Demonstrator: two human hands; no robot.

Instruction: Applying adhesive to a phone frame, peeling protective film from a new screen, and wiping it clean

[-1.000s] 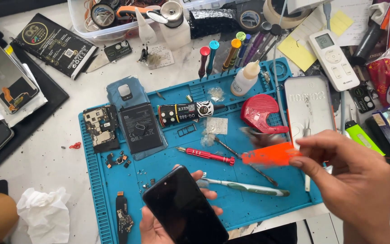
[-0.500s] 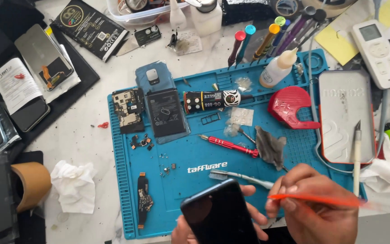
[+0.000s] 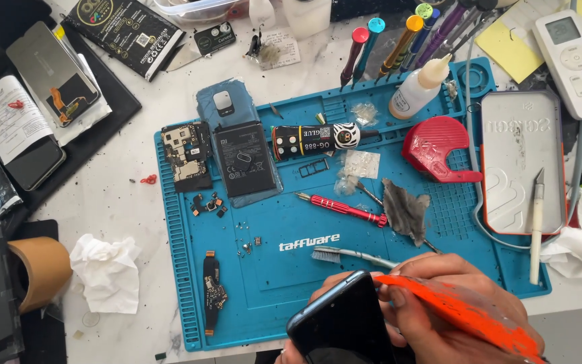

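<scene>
Holding a dark phone from below in the left hand, right hand clamped on an orange pry tool touching its edge, above the blue mat.

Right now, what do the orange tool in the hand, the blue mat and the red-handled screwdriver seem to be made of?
Orange tool: thin, translucent, probably flexible plastic; light glows through it.
Blue mat: matte, with moulded ridges and compartments, likely silicone or rubber.
Red-handled screwdriver: shiny ribbed handle, looks like coloured metal, with a bare metal tip.
The right hand presses the tool against the dark glossy phone.
</scene>
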